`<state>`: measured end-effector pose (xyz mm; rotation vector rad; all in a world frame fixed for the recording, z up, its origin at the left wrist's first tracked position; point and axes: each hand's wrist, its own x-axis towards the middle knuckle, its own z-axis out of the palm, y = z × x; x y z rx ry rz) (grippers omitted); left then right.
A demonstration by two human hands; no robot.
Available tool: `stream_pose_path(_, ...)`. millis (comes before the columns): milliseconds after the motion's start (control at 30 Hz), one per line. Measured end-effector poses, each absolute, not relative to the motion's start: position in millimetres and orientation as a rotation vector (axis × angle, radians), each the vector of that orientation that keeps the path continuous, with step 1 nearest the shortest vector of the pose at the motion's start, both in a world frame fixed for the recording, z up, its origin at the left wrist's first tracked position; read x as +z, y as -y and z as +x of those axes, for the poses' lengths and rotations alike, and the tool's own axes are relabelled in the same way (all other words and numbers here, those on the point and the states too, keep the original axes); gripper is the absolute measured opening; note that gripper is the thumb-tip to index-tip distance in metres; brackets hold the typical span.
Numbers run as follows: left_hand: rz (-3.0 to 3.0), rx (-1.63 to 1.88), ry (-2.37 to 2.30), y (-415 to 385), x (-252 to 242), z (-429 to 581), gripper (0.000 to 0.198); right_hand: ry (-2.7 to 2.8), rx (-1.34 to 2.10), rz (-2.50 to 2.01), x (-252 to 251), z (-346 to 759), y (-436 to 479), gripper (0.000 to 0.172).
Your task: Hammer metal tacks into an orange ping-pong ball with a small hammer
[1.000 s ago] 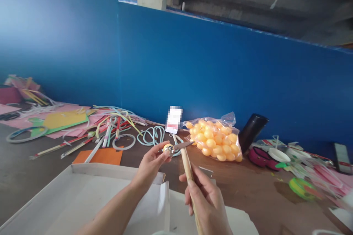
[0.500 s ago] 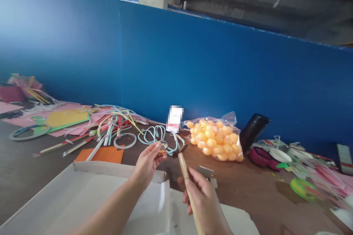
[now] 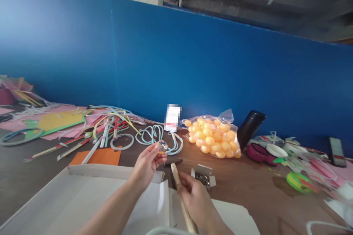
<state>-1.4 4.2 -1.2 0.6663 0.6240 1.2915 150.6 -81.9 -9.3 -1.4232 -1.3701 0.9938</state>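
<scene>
Shiny round piece [image 3: 163,147] is pinched by left hand [image 3: 147,164], 11 o'clock of hammer [image 3: 184,206]. Right hand [image 3: 197,194] is laid on hammer; grasped or loosened, can't be told. Small-parts box [image 3: 204,170] opened at that hand's 1 o'clock. Apparent step: hammer handling, piece held aside; steady pinch called for next.

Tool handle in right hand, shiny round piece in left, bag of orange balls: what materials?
Handle: looks like wood; tan, matte, unpainted.
Round piece: possibly polished metal or chromed plastic; mirror-like glints.
Bag: clear plastic film; glossy, creased, see-through.
Balls: probably plastic; smooth, light sheen.
</scene>
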Motion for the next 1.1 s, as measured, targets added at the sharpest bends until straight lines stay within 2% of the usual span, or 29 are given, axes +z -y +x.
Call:
stream_pose_path(300, 0.736, 1.173, -0.541, 1.6, 3.4, -0.8, 0.029, 1.454, 0.656, -1.432, 4.7, 152.4, 87.3, 0.025)
stream_pose_path(500, 0.806, 1.068, -0.556, 5.8, 3.0, -1.3, 0.030, 1.437, 0.229, -1.835, 21.2, 201.4, 85.2, 0.028)
stream_pose_path(767, 0.839, 1.026, -0.595, 7.9, 3.1, 0.7, 0.028, 1.505, 0.213, -2.152, 13.7, 220.5, 81.8, 0.012)
stream_pose_path(1100, 0.846, 0.984, -0.590, 14.0, 3.4, 2.6, 0.030, 1.554, 0.123, -2.201, -0.1, 207.2, 71.8, 0.018)
